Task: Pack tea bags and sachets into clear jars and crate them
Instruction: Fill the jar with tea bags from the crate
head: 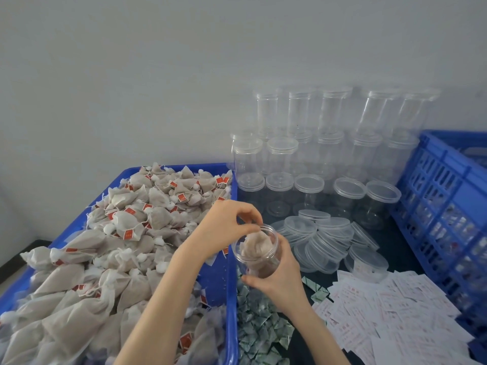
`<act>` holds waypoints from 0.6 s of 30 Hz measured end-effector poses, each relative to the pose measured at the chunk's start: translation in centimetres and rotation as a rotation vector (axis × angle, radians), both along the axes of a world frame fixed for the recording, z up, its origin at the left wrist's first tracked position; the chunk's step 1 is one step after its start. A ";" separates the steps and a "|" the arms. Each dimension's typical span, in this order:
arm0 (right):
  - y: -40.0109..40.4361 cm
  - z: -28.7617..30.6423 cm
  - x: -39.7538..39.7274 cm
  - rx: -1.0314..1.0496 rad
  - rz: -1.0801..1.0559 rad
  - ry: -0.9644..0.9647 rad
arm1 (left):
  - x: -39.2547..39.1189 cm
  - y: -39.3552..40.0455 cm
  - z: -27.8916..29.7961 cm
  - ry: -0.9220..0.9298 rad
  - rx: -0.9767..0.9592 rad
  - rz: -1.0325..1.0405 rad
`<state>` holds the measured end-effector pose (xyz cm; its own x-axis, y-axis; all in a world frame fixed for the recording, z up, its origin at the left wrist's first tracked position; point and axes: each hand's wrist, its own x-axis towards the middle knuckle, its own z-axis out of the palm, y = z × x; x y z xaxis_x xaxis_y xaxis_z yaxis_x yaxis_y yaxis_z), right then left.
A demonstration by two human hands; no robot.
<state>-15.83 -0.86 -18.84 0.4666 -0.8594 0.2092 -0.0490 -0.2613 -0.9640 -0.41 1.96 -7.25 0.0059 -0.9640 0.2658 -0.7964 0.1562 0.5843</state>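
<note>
My right hand (279, 275) grips an open clear jar (257, 252) from below, tilted toward me above the blue tray's right wall. Tea bags fill the jar up to its mouth. My left hand (229, 227) hovers at the jar's rim, its fingertips pinching the top tea bag (257, 243). A big heap of grey tea bags (110, 233) with red tags fills the blue tray (232, 299) on the left.
Empty lidded clear jars (316, 154) stand stacked against the wall. Loose clear lids (324, 238) lie in a pile to the right of my hands. Green sachets (261, 325) and white-and-red sachets (390, 312) cover the dark table. A blue slatted crate (448, 206) stands at right.
</note>
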 end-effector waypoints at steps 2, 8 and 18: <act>0.1 0.1 0.0 -0.002 -0.012 -0.007 | -0.5 0.0 -0.1 -0.019 0.071 -0.037; 0.2 -0.3 -0.5 -0.028 -0.080 -0.058 | -3.2 -1.1 -1.1 -0.189 0.196 -0.074; -0.1 -1.1 -2.9 -0.065 -0.127 -0.057 | -4.2 -1.1 -1.8 0.058 0.209 -0.231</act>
<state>-18.73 -0.91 -19.96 0.3404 -0.8947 0.2893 -0.0317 -0.3184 -0.9474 -4.64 0.84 -9.02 -0.2100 -0.9754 0.0672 -0.7184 0.2006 0.6661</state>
